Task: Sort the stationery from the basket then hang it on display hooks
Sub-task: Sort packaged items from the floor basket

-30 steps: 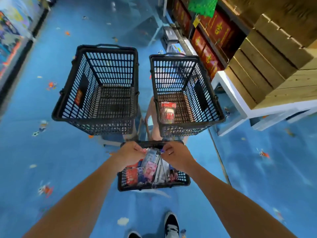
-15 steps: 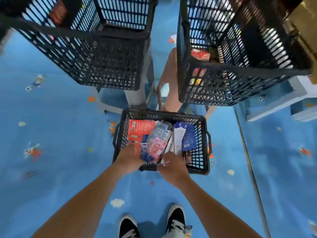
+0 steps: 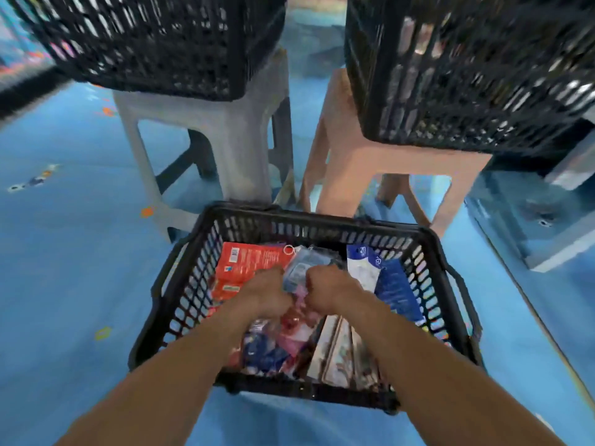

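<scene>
- Black basket (image 3: 306, 228) on the blue floor (image 3: 64, 284), low in the view toward 6 o'clock, crammed with stationery packets.
- Left hand (image 3: 267, 292) inside the basket near its middle, knuckles up, fingers curled down into the pile. Too blurred to tell what, if anything, is pinched.
- Right hand (image 3: 328, 289) just beside it at 3 o'clock, likewise curled down among the packets. Cannot tell the grip here either.
- Clear blister pack (image 3: 301, 268) showing in the gap between the two hands, toward 12 o'clock of them.
- Pink packet (image 3: 299, 329) under the gap between the wrists, toward 6 o'clock of the hands.
- Red packet (image 3: 254, 259) at 10 o'clock inside the basket, close to the far-left wall, partly covered by the left hand.
- White-and-blue packet (image 3: 362, 268) at 1 o'clock of the right hand, with a dark blue packet (image 3: 397, 294) just beside it along the right wall.
- Grey stool (image 3: 238, 130) beyond the basket at 11 o'clock, carrying a second black basket (image 3: 154, 43).
- Peach stool (image 3: 386, 162) at 1 o'clock, just beside the grey one, carrying a third black basket (image 3: 467, 75).
- Contents of both raised baskets lost to blur.
</scene>
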### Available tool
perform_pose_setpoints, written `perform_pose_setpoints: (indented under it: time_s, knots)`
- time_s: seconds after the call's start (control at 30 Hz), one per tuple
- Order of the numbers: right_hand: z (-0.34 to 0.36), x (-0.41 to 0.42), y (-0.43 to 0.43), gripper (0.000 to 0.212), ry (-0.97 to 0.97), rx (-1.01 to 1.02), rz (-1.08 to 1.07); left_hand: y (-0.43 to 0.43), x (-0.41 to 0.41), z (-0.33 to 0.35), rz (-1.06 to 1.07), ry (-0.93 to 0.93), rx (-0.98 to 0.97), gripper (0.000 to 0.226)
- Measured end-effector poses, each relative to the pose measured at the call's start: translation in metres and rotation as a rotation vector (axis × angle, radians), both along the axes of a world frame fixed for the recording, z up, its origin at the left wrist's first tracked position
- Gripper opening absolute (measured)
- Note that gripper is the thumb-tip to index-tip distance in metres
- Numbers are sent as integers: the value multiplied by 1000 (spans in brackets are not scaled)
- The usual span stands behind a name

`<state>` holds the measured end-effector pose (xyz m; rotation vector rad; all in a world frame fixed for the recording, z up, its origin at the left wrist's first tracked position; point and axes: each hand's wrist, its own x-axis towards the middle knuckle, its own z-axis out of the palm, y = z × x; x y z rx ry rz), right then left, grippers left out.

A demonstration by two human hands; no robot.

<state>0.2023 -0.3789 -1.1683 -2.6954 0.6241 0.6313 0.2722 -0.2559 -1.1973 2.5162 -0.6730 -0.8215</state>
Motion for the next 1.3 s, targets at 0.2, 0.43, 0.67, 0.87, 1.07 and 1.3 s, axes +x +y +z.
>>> perform_pose_setpoints:
  time_s: [0.2, 0.43, 0.67, 0.87, 1.07, 1.3]
  knots:
    - [-14, 7, -16, 15, -58, 64, 59, -21, 15, -22, -123, 50, 45, 57]
    - [-9, -17, -18, 25, -110, 160, -288, -18, 7, -20, -13, 45, 19, 56]
    - [-11, -15, -21, 20, -181, 256, -477, -14, 17, -22, 35, 105, -79, 33]
    - [-18, -14, -12, 20, -277, 442, -656, -8, 17, -15, 83, 159, -157, 17]
    - [-19, -9, -9, 24, -349, 511, -755, -11, 12, -15, 107, 185, -194, 20]
    - [-15, -9, -11, 21, -357, 332, -668, -4, 22, -15, 166, 332, -258, 22]
